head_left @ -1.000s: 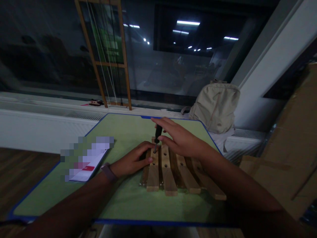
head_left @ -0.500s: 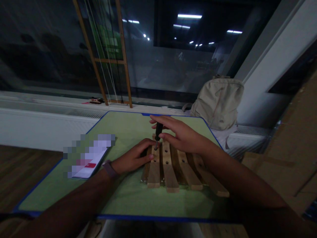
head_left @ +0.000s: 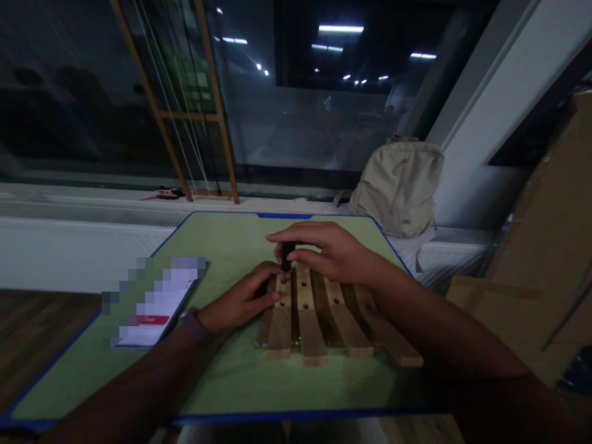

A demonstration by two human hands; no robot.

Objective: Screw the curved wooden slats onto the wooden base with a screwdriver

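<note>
My right hand (head_left: 326, 250) is closed around the black handle of a screwdriver (head_left: 287, 254), its index finger stretched over the handle's top. The shaft points down at the far hole of the leftmost wooden slat (head_left: 279, 333); whether a screw sits there is too small to make out. My left hand (head_left: 245, 297) grips that slat from the left, thumb on the near side and fingers partly hidden behind. Several similar slats with drilled holes, among them a second slat (head_left: 312, 336), fan out to the right across a darker, shiny base (head_left: 326, 327).
A green table (head_left: 222, 385) with a blue edge carries everything. A blurred-out phone or booklet (head_left: 171, 302) lies left of my left forearm. Behind the table a beige backpack (head_left: 400, 185) leans near the window. Cardboard (head_left: 518, 246) stands at the right.
The view has shifted slightly, so the scene sits a little further left and lower. My right hand and the screwdriver handle have dropped slightly toward the slat. My left hand keeps its hold.
</note>
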